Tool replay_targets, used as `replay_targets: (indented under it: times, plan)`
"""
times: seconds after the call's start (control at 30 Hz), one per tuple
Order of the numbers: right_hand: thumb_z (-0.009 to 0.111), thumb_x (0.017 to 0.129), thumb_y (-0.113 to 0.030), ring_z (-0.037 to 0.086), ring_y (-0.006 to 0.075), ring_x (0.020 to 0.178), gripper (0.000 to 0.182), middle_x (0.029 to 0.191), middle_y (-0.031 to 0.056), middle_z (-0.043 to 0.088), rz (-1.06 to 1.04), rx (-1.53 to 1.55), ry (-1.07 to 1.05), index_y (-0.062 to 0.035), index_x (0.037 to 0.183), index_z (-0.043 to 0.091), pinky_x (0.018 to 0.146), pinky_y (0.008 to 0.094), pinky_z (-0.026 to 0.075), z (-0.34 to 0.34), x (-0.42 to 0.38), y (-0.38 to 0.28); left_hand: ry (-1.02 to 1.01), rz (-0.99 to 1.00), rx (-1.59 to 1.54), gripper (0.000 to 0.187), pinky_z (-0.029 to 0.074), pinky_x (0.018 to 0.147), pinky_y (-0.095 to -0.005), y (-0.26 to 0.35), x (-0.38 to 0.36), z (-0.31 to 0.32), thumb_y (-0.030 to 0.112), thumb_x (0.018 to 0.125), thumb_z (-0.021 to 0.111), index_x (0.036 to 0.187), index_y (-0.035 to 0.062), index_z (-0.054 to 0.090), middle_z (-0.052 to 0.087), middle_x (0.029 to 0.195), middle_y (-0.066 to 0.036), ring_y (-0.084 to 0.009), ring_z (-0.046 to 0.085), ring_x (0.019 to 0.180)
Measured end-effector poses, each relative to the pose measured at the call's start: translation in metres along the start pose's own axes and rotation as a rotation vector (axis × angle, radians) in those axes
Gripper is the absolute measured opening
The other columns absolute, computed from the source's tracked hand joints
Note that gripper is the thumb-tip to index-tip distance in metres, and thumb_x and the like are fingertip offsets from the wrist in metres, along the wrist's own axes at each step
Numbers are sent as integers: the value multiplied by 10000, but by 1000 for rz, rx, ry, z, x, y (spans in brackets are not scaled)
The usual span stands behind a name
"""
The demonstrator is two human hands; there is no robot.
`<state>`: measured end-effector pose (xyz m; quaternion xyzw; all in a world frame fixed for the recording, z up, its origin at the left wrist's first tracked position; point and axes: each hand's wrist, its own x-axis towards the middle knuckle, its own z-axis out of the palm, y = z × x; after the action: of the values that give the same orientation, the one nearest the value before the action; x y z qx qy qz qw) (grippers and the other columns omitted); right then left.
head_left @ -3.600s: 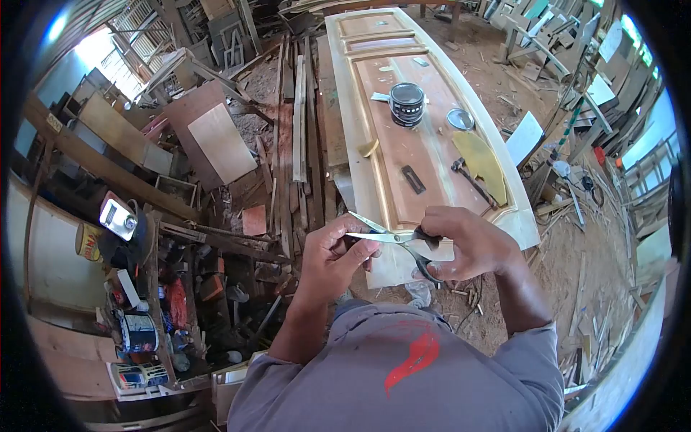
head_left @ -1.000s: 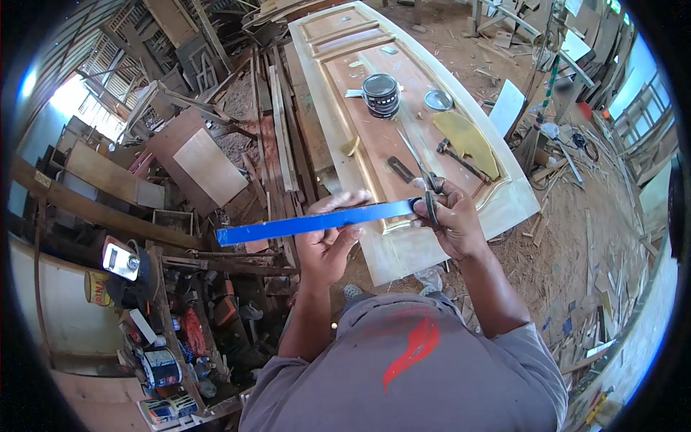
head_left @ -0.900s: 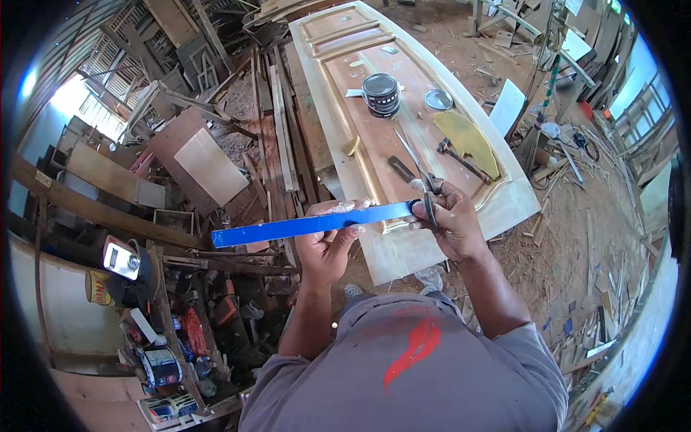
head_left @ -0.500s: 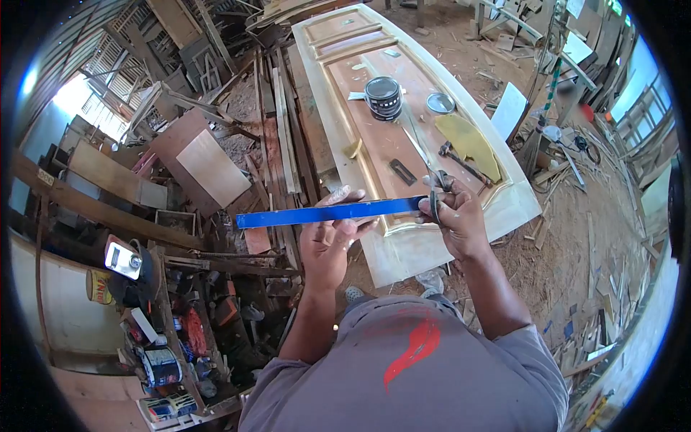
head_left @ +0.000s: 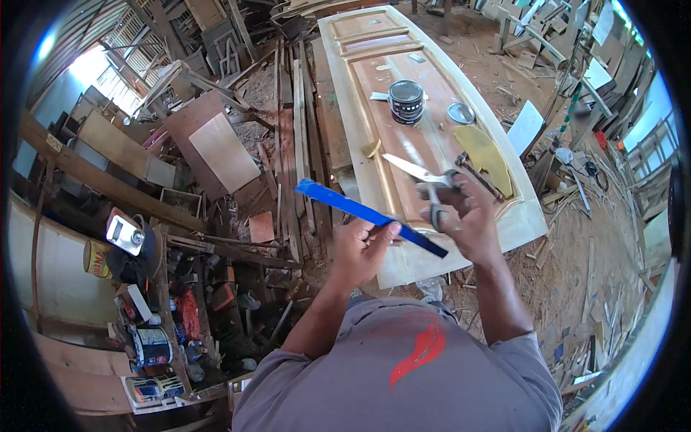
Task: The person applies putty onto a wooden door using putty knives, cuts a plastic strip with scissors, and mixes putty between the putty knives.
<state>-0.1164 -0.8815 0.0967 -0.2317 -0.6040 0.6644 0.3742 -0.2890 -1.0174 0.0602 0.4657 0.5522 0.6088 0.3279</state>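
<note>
My left hand (head_left: 362, 252) is closed on a flat blue strip (head_left: 338, 201), pinched between thumb and fingers near its right part. The strip slants down to the right, its far end free in the air. In my right hand (head_left: 471, 219) is a pair of scissors (head_left: 412, 168), fingers around the handles and blades spread, pointing up and left. The scissors are apart from the strip and somewhat blurred. Beneath both hands lies a panelled wooden door (head_left: 399, 270). A tool with a long handle (head_left: 476, 175) lies close behind my right hand, partly hidden by it.
On the door stand a dark paint can (head_left: 406, 108) and a round lid (head_left: 461, 114), with a yellow sheet (head_left: 489, 162) and a small yellow piece (head_left: 371, 148). Long boards (head_left: 299, 144) lie left of the door. A cluttered shelf (head_left: 162, 302) stands at lower left; wood scraps litter the floor.
The blue strip has swung from nearly level to a slant, and my right hand has let go of its end. My left hand has moved right and grips it. The scissors have turned, blades now spread.
</note>
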Motion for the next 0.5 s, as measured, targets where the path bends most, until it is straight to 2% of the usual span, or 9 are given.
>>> replay_targets:
  times: [0.03, 0.1, 0.13, 0.23, 0.3, 0.4, 0.5]
  plan:
    - [763, 847, -25, 670, 254, 1160, 494, 1246, 184, 673, -45, -73, -27, 33, 1283, 538, 913, 360, 592, 3, 3, 8, -61, -17, 53, 184, 609, 801, -298, 0, 0, 3, 81, 1020, 644, 1121, -71, 671, 743, 941, -103, -146, 726, 886]
    - [756, 844, -1, 675, 217, 1120, 485, 1193, 174, 688, -9, -165, -109, 37, 1274, 535, 850, 322, 582, 12, 14, 7, -137, -25, -6, 181, 589, 783, -284, 4, -4, 10, 63, 1009, 650, 1128, -72, 664, 740, 907, -108, -136, 721, 852]
    - [764, 843, -1, 695, 184, 1023, 497, 1077, 155, 713, -83, -170, -126, 37, 1274, 520, 797, 309, 568, 16, 18, 14, -170, -14, 26, 179, 587, 778, -284, 5, -4, 9, 61, 1007, 653, 1125, -73, 661, 738, 903, -112, -133, 718, 845]
    - [780, 832, 0, 711, 171, 927, 536, 970, 127, 721, 151, 66, -170, 35, 1288, 501, 782, 324, 572, 28, 16, 10, -228, -36, 60, 166, 589, 764, -302, 3, -4, 2, 62, 997, 663, 1094, -72, 657, 737, 897, -114, -125, 707, 822]
    - [788, 823, 1, 724, 177, 894, 557, 959, 133, 732, 165, 91, -170, 23, 1298, 498, 805, 325, 576, 33, 17, 16, -266, -97, 85, 157, 589, 758, -305, 7, -5, -12, 65, 990, 670, 1073, -68, 660, 736, 890, -111, -124, 705, 812]
    - [776, 822, 17, 732, 201, 911, 568, 994, 153, 740, 147, 195, -122, 8, 1324, 514, 844, 326, 579, 39, 12, 23, -294, -13, 193, 171, 579, 728, -305, 12, -3, -17, 67, 982, 675, 1093, -60, 648, 729, 901, -108, -126, 702, 802]
    - [763, 822, 32, 730, 203, 934, 580, 992, 143, 735, 103, 233, -88, 7, 1345, 515, 856, 336, 582, 39, 11, 29, -115, -51, 28, 216, 561, 745, -287, 30, 0, -15, 75, 977, 683, 1144, -51, 630, 721, 948, -98, -132, 693, 836]
